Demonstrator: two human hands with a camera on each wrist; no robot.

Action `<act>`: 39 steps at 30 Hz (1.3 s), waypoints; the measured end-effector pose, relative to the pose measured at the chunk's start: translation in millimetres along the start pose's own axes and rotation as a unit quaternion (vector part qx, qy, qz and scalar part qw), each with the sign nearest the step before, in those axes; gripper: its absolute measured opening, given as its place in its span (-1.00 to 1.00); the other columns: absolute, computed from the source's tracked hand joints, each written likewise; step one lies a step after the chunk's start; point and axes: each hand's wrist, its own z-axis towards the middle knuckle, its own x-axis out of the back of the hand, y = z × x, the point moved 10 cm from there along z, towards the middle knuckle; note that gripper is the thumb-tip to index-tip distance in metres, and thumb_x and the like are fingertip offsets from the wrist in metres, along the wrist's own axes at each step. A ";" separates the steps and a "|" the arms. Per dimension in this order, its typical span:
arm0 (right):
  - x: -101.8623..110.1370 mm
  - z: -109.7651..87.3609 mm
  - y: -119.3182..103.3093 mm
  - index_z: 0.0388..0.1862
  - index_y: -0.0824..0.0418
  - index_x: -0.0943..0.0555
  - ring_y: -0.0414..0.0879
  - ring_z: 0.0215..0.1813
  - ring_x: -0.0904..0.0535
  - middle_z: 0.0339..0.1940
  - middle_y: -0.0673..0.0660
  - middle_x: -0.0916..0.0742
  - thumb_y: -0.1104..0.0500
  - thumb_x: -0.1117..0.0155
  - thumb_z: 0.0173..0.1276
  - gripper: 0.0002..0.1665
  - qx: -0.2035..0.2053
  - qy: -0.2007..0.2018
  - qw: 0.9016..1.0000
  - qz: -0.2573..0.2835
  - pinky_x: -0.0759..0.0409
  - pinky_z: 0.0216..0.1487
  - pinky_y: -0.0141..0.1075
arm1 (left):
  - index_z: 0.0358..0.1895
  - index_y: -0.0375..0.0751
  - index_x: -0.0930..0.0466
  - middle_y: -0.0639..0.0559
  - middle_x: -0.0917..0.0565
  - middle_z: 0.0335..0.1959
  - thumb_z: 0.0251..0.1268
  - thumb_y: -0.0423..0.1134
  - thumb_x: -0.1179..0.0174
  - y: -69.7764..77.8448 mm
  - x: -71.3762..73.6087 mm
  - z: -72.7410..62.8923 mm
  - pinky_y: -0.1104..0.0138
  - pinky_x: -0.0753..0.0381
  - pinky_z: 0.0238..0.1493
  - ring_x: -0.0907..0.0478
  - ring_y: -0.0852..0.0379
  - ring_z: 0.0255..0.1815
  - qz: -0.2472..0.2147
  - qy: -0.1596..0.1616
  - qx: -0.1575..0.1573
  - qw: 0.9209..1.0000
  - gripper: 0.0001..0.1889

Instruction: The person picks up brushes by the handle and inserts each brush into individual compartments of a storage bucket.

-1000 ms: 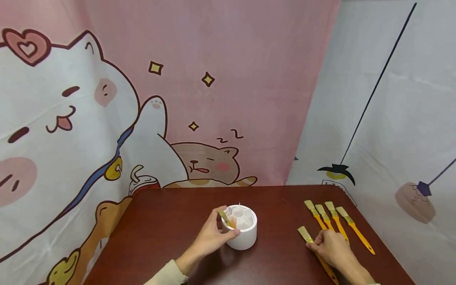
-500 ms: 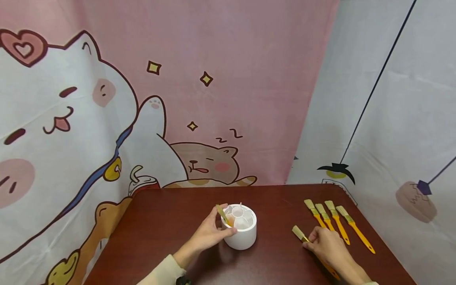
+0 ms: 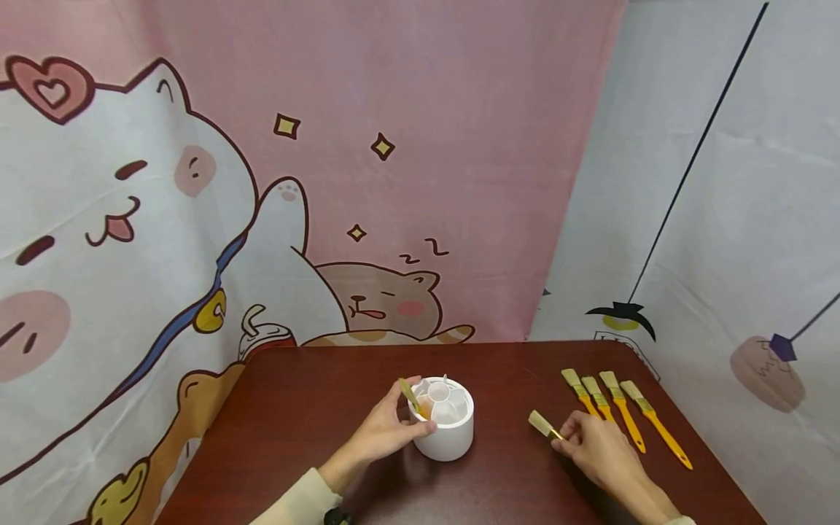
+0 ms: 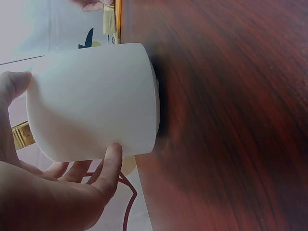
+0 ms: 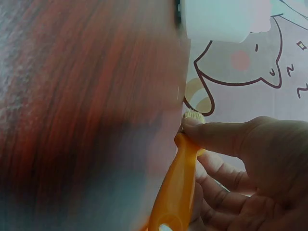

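A round white divided holder (image 3: 449, 440) stands on the table, its inside split into compartments. My left hand (image 3: 387, 432) grips its left side, thumb at the rim and fingers along the wall, as the left wrist view shows. One paintbrush (image 3: 410, 394) leans in a left compartment, bristles up. To the right, my right hand (image 3: 599, 446) pinches another paintbrush (image 3: 544, 425) near its metal ferrule, bristles pointing up and left. In the right wrist view its orange handle (image 5: 174, 192) runs down beside the curled fingers, and the thumb covers the ferrule.
Several more paintbrushes (image 3: 626, 414) with yellow handles lie side by side at the table's right, beyond my right hand. The dark red-brown table (image 3: 315, 394) ends at a cartoon-printed cloth (image 3: 485, 182) behind it.
My right hand has raised the paintbrush off the table and shifted it slightly left, tilting it flatter. My left hand and the holder have stayed nearly in place.
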 end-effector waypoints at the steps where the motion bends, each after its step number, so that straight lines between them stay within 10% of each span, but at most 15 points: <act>1: 1.0 -0.2 -1.5 -0.24 0.04 -0.70 -0.14 -0.37 -0.58 -0.44 -0.09 -0.72 -0.03 -0.81 0.40 -0.62 0.002 0.002 1.000 0.000 -0.47 -0.35 -0.24 | 0.78 -0.15 -0.34 -0.35 -0.62 0.59 0.37 -0.20 -0.68 0.0 -0.2 -0.1 -0.09 -0.87 0.37 -0.75 -0.22 0.45 -0.001 0.000 0.000 1.000 -0.02; 39: 23.1 -8.9 -70.0 -0.03 0.03 -0.86 -0.30 -0.38 -0.53 -0.37 -0.21 -0.79 -0.04 -0.80 0.41 -0.69 0.061 0.063 0.996 0.026 -0.48 -0.32 -0.35 | 0.78 -0.14 -0.34 -0.33 -0.67 0.52 0.38 -0.15 -0.69 -6.1 -1.2 3.0 0.09 -0.91 0.29 -0.81 -0.16 0.38 0.006 -0.004 -0.006 1.000 -0.02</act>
